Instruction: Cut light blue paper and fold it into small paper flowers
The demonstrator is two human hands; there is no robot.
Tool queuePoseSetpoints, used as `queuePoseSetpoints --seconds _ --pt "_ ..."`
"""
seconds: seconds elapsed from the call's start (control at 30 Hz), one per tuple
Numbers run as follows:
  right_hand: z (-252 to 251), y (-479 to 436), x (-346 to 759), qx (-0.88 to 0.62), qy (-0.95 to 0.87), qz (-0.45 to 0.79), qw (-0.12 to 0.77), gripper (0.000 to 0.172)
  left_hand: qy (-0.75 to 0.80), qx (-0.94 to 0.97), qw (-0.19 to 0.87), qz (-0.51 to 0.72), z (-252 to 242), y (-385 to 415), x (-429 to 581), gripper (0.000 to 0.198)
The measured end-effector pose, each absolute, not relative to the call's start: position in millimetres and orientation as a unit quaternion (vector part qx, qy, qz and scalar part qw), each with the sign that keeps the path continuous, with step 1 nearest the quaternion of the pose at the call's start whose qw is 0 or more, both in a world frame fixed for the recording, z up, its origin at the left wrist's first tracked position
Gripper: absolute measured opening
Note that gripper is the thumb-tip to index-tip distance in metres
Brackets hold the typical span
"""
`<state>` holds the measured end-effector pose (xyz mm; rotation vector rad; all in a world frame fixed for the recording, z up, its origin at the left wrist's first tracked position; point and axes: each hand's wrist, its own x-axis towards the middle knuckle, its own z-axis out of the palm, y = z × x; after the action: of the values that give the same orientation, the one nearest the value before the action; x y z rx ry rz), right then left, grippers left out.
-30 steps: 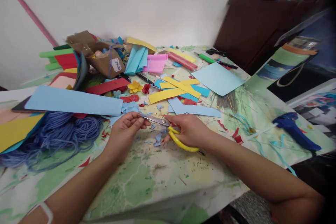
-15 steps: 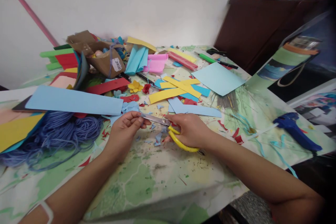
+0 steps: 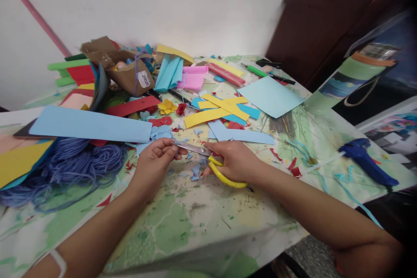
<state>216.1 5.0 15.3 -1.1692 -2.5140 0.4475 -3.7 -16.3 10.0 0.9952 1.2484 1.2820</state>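
My right hand [image 3: 236, 161] grips a pair of yellow-handled scissors [image 3: 195, 148], with the steel blades pointing left and the yellow loops curving below the hand. My left hand [image 3: 153, 163] is raised at the blade tips, its fingertips pinched together right beside the steel. Whether it holds a small scrap there is hidden. Scraps of blue and red paper [image 3: 196, 171] lie on the table under the blades. A long light blue paper strip [image 3: 87, 124] and blue paper pieces [image 3: 161, 132] lie just beyond my left hand.
Blue yarn [image 3: 65, 169] is heaped to the left. Farther back stand a cardboard box [image 3: 127, 76] and piled coloured paper. Crossed yellow strips [image 3: 216, 110] and a light blue sheet [image 3: 270, 97] lie ahead. A blue glue gun [image 3: 366, 163] rests at right, near a green bottle [image 3: 352, 80].
My hands and the scissors have barely moved. The whole view has shifted very slightly.
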Motion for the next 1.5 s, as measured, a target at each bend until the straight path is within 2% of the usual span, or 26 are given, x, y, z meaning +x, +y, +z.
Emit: queuePoseSetpoints --seconds 0.83,1.23,1.5 --pt "20.0 5.4 216.8 -0.402 -0.878 0.191 0.176 0.052 0.508 0.425 0.523 0.536 10.9 -16.0 -3.9 0.021" --pt "22.0 4.0 216.4 -0.407 -0.876 0.196 0.167 0.035 0.517 0.431 0.514 0.532 13.5 -17.4 -2.7 0.018" --pt "20.5 4.5 216.8 -0.411 -0.877 0.166 0.184 0.057 0.512 0.432 0.513 0.537 10.9 -16.7 -4.4 0.016"
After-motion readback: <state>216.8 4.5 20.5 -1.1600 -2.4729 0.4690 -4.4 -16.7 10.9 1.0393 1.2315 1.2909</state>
